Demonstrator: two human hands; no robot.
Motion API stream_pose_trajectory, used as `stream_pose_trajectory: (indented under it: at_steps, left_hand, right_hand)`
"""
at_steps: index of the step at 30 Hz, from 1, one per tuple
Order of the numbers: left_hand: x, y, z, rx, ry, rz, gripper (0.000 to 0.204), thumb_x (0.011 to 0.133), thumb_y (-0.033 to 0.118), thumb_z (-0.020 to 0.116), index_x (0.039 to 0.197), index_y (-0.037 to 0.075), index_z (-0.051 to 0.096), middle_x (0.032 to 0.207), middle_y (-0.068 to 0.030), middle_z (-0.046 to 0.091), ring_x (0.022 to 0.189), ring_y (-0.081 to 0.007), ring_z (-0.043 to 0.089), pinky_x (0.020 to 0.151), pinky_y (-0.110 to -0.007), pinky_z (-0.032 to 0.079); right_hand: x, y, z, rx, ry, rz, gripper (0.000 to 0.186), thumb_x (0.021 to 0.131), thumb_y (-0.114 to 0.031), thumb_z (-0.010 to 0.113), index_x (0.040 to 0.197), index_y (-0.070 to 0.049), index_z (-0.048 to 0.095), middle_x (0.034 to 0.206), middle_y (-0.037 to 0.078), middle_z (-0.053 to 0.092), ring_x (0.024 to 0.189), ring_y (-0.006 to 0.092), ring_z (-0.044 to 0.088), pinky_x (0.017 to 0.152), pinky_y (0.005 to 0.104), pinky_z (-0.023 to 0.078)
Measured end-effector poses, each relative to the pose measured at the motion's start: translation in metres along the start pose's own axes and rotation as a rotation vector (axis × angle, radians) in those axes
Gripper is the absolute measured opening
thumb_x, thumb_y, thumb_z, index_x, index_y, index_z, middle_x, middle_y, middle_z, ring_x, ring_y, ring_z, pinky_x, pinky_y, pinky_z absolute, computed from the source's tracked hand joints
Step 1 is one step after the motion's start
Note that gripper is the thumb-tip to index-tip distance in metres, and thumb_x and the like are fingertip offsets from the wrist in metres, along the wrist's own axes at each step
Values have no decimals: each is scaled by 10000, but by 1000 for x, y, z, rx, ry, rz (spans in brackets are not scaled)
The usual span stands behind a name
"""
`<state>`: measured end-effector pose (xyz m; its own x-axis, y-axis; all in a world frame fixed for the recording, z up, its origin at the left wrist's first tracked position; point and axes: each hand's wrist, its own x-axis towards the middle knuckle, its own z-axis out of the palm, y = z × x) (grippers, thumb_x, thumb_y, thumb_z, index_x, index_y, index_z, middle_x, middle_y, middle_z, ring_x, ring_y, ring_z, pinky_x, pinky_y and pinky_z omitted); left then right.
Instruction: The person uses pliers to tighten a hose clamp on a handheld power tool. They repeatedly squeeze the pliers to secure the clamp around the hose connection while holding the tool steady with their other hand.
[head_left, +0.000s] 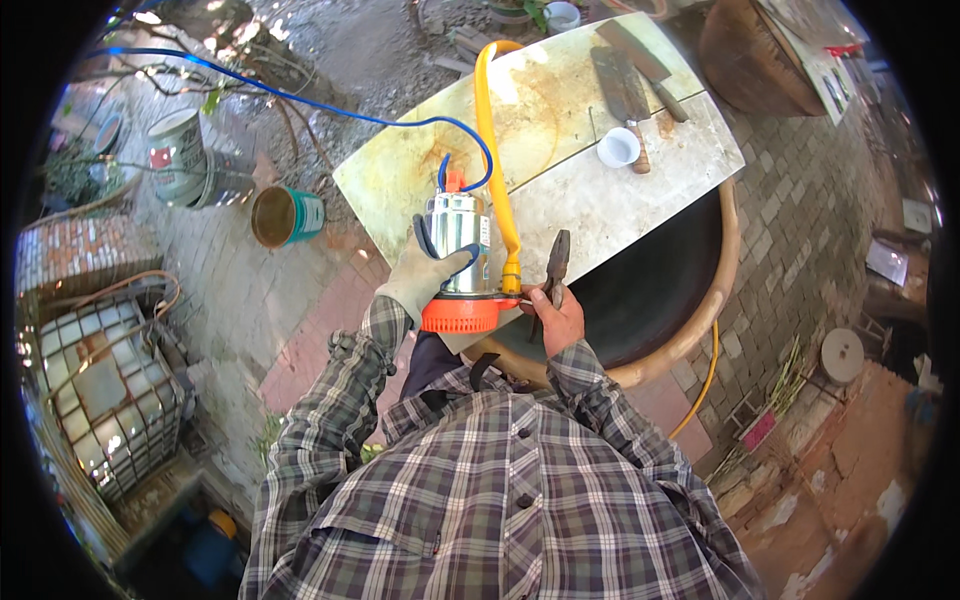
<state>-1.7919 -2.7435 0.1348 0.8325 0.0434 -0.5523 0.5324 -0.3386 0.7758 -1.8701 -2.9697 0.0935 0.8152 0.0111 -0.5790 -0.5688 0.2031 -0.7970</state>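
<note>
A submersible pump with a shiny metal body and an orange-red slotted base stands at the near edge of a stained white board. My left hand, in a light glove with dark fingertips, is wrapped round the pump's lower left side. A yellow hose runs from the far end of the board down to the outlet beside the base. Pliers point upward in my bare right hand, close to that hose end. My right fingertips are partly hidden there. A blue cable enters the pump's top.
Two flat-bladed tools and a white cup lie on the board's far right. Under the board is a large round dark basin with a tan rim. A green bucket and a caged white tank stand at left.
</note>
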Motion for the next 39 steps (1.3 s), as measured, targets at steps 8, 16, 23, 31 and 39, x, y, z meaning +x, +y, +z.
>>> stream_pose_trajectory:
  at_steps: [8,16,23,31,39]
  left_hand:
    - [-34,0,26,598,230,94,903,706,449,756,1380,-36,402,1306,-302,506,1199,-396,530,1001,-430,433]
    - [-39,-8,-37,631,218,58,973,732,534,705,1446,-20,345,1352,-371,427,1248,-456,470,1049,-456,378]
    - [-41,-38,-35,763,293,62,957,722,623,684,1448,67,399,1404,-307,417,1291,-427,429,1037,-516,360]
    - [-33,-50,-26,659,370,2,834,748,575,682,1392,90,467,1312,-235,491,1231,-381,470,991,-514,396]
    - [-33,-68,-28,633,484,-206,810,740,515,696,1405,117,461,1271,-169,522,1193,-357,489,970,-511,408]
  right_hand:
    - [-9,1,-20,-44,-134,9,314,963,-203,576,1155,45,593,1030,125,675,908,194,655,815,319,531]
    - [-35,-34,23,-390,-236,315,307,978,-162,537,1215,34,541,984,117,655,904,205,659,836,337,536]
    - [-23,-65,35,-530,-385,566,336,960,-105,528,1264,33,496,1022,149,649,922,241,678,741,337,569]
    - [27,-82,35,-290,-595,869,415,947,-32,492,1344,34,388,1130,222,598,1072,328,645,606,301,631]
    - [54,-58,28,-443,-768,827,448,923,19,481,1362,32,390,1174,212,585,1097,305,625,756,380,621]
